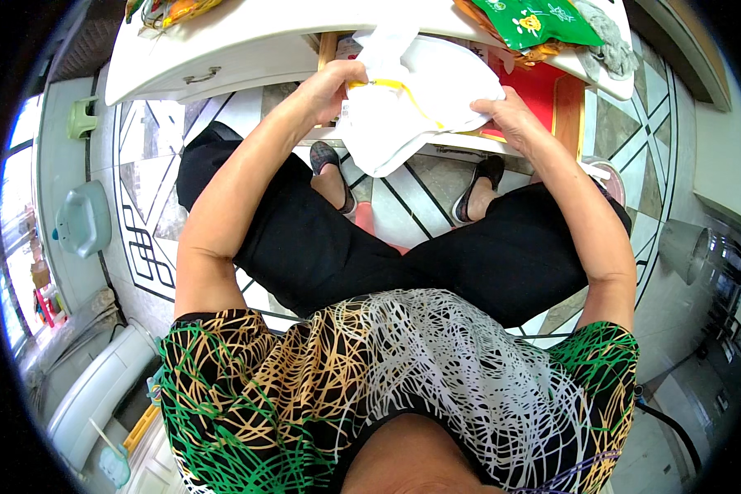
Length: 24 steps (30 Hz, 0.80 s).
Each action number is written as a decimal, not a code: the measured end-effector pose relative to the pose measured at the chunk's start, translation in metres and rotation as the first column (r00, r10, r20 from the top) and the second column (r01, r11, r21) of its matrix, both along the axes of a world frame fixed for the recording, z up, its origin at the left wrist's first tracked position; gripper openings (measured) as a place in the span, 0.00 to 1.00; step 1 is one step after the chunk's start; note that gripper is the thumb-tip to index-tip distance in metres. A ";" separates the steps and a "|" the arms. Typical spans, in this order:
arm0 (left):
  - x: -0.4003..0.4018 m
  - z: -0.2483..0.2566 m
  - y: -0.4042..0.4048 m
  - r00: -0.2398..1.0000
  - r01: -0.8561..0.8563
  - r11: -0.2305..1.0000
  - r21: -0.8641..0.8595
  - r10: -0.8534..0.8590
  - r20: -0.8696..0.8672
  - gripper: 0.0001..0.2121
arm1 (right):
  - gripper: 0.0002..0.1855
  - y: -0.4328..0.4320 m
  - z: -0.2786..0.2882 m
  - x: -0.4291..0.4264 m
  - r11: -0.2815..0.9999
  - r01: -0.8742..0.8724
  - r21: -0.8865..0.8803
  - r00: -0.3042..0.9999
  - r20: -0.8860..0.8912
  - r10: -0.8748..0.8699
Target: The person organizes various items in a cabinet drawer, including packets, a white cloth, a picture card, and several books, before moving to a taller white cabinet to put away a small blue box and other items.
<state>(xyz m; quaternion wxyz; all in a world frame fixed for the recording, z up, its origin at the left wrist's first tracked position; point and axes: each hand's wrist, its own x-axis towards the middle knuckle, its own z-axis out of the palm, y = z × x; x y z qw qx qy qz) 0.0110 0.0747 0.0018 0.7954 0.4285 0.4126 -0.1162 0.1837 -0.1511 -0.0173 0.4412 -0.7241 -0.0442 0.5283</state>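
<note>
A white cloth item with a yellow zipper (407, 111) is stretched between both hands above an open drawer (568, 117) of the white table. My left hand (333, 89) pinches its upper left edge near the end of the yellow strip. On the other side, my right hand (500, 114) grips the right edge, thumb on top. Translucent white material rises from its upper part towards the tabletop. Red material and printed items show in the drawer, partly hidden behind the white item.
On the white tabletop (272, 37) lie a green printed bag (531, 25), a grey cloth (608, 46) and orange-yellow packaging (182, 11). A closed drawer with a metal handle (202, 76) is at the left. A round bin (611, 179) stands by the right knee.
</note>
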 end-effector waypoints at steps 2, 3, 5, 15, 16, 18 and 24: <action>-0.008 -0.002 0.009 0.998 0.000 1.000 0.020 -0.002 0.065 0.12 | 0.31 0.000 0.006 -0.001 0.998 0.009 -0.070 1.000 0.003 -0.009; -0.014 -0.004 0.017 0.985 0.013 1.000 0.008 -0.014 0.174 0.12 | 0.29 -0.001 0.004 -0.001 0.997 0.019 -0.075 1.000 0.026 -0.017; -0.023 0.005 0.021 0.962 -0.051 0.998 -0.037 0.059 0.266 0.13 | 0.27 -0.006 0.001 0.002 0.996 0.032 -0.083 0.998 0.049 -0.028; -0.151 0.019 0.008 0.755 -0.596 0.775 -0.209 0.630 0.182 0.09 | 0.29 -0.018 0.006 0.003 0.994 0.052 -0.100 0.998 -0.028 -0.055; -0.147 0.028 -0.012 0.746 -0.634 0.759 -0.151 0.651 0.140 0.09 | 0.28 -0.020 0.005 0.005 0.996 0.044 -0.074 0.998 -0.047 -0.048; -0.144 0.039 -0.036 0.711 -0.656 0.722 -0.222 0.689 0.141 0.15 | 0.27 -0.029 -0.008 0.012 0.997 0.060 -0.040 0.996 -0.062 -0.062; -0.161 0.028 -0.051 0.600 -0.771 0.624 -0.124 0.778 0.187 0.16 | 0.26 -0.024 -0.002 0.011 1.000 0.025 0.012 0.996 -0.083 -0.023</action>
